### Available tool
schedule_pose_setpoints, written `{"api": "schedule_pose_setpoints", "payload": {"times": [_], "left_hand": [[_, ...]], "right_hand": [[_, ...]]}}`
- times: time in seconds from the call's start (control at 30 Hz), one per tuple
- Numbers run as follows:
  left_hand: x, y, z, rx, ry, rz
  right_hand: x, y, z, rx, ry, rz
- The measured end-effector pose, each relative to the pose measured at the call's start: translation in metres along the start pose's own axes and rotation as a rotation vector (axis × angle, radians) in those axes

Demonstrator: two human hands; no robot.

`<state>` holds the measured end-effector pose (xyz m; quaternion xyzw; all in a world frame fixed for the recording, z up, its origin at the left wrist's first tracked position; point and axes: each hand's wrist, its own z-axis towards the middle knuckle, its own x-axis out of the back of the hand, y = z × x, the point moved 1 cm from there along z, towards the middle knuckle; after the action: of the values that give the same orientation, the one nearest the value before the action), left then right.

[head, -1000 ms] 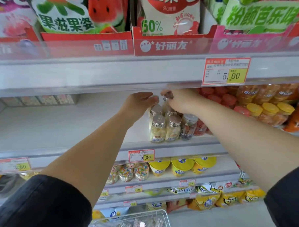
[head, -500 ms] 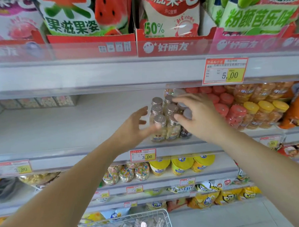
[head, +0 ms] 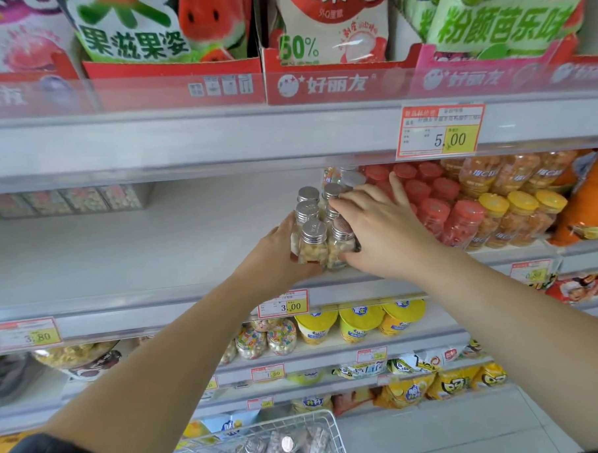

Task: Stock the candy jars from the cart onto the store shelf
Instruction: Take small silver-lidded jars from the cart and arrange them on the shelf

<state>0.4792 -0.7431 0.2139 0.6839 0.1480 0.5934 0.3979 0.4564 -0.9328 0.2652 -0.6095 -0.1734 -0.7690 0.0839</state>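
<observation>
Both hands have closed in since half a second ago. The left hand [head: 275, 259], which then hung apart with splayed fingers, now lies against the left flank of the small clear candy jars with silver screw caps [head: 312, 242]. The right hand [head: 388, 237] has sunk lower over their right flank.

The jars stand upright in a tight cluster, directly above the white-and-yellow price tag marked 3.00 [head: 283, 305], at the front edge of the pale grey metal shelf [head: 118, 252]. Pale yellow sweets show through the two front jars.

Above and just left of the tag, the left hand's fingers [head: 285, 227] run fairly straight up the side of the cluster, and its thumb lies along the foot of the front jar. It presses rather than grips. Above and right of the tag, the right hand's fingers [head: 377, 197] are spread and nearly straight across the caps (one points off toward the back), and its thumb touches the base of the right front jar. The cluster sits squeezed between the two palms.

Farther up and right of the tag stand the red-lidded plastic jars [head: 435, 211], with the yellow-lidded jars of orange sweets [head: 524, 205] beyond them. Just below and right of the tag stand yellow-lidded tubs [head: 358, 321]. Well below the tag, the white wire cart [head: 331, 429] holds more silver-capped jars, blurred.
</observation>
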Motion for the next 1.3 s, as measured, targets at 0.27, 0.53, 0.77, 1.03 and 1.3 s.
{"api": "schedule_pose_setpoints", "payload": {"times": [0.27,0.53,0.77,1.03,1.3], "left_hand": [[0.004,-0.002,0.014,0.006,-0.002,-0.049],[0.009,-0.002,0.024,0.038,0.000,-0.039],[0.011,-0.004,0.029,0.056,0.022,-0.030],[0.014,-0.005,0.038,0.076,0.029,-0.007],[0.012,-0.003,0.022,0.100,0.121,-0.003]], "right_hand": [[0.005,0.001,0.016,-0.013,-0.110,-0.022],[0.003,0.002,0.030,0.002,-0.127,-0.043],[-0.001,0.003,0.041,-0.007,-0.108,-0.096],[0.002,0.000,0.057,-0.052,-0.156,-0.100],[0.000,-0.012,0.027,-0.089,0.021,-0.100]]}}
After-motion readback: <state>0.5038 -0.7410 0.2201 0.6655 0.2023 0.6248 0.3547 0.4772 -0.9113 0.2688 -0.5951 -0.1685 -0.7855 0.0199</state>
